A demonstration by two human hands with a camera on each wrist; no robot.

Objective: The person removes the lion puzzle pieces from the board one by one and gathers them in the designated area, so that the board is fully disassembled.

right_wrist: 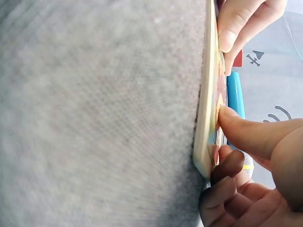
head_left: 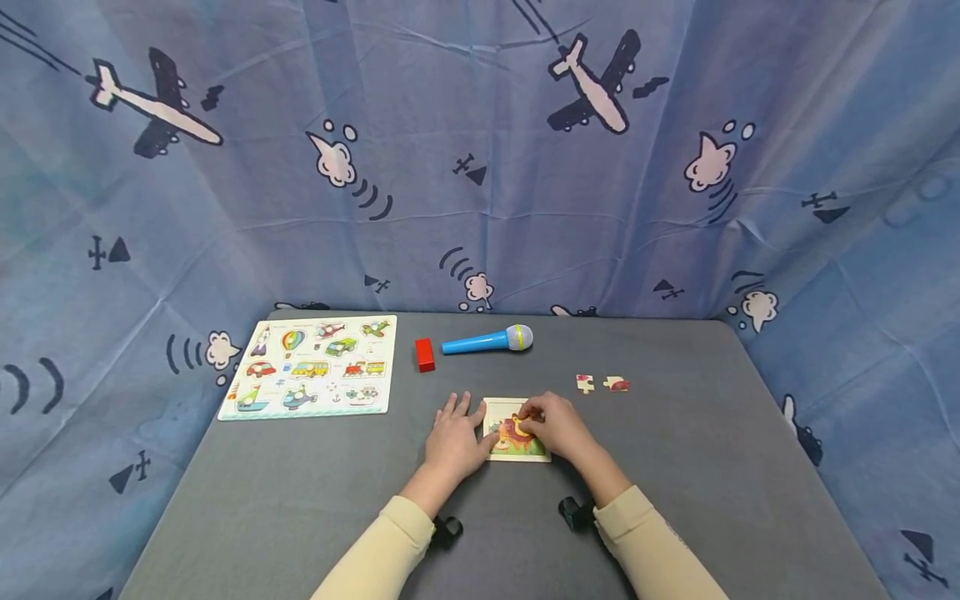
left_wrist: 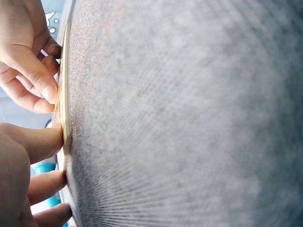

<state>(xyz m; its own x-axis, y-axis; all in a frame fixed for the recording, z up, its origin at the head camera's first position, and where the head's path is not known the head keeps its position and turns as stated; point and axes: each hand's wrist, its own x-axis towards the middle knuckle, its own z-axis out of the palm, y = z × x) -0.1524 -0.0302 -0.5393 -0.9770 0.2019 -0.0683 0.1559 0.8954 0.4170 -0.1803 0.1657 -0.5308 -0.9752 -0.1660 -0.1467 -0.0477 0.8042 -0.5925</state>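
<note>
A small framed jigsaw puzzle (head_left: 517, 458) with a lion picture lies on the grey table between the hands. My left hand (head_left: 454, 442) rests at its left side, fingers spread on the table and thumb on the frame's edge. Over the upper right of the picture, my right hand (head_left: 562, 429) pinches a puzzle piece (right_wrist: 219, 100) between thumb and fingers; the fingers hide most of it. In the right wrist view the piece sits slightly raised at the puzzle's surface. Two loose puzzle pieces, one reddish and white (head_left: 585, 383), one mostly red (head_left: 617, 384), lie beyond the right hand.
A vehicle picture board (head_left: 307, 367) lies at the table's back left. Right of it are a red block (head_left: 424, 355) and a blue toy microphone (head_left: 483, 342). A blue curtain (head_left: 420, 167) with airplane prints hangs behind the grey table (head_left: 712, 467).
</note>
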